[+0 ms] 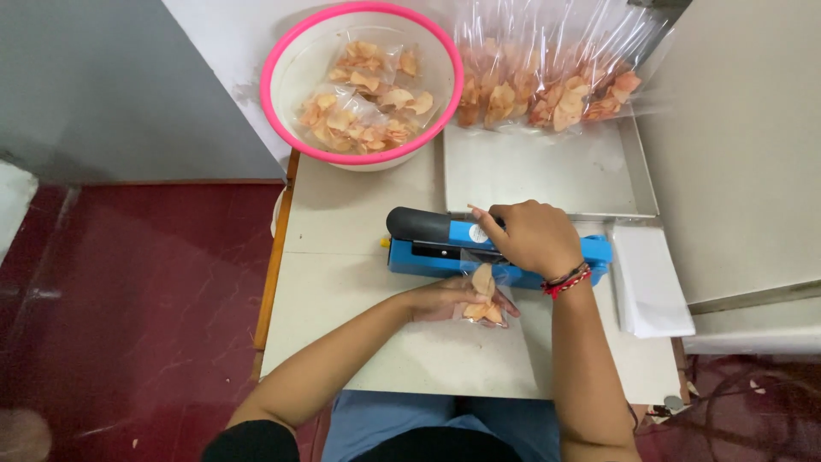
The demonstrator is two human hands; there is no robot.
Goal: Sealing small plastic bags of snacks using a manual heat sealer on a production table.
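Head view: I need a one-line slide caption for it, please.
Right hand presses the blue heat sealer while left hand holds a chip bag in it.

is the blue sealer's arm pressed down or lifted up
Pressed down: the right hand rests on the blue heat sealer's black-handled arm, which lies flat along its base, clamping the top of the small clear plastic bag of chips.

A small home snack-packing spot: blue heat sealer [500, 246], chip bags [547, 81], pink-rimmed basin [286, 51].
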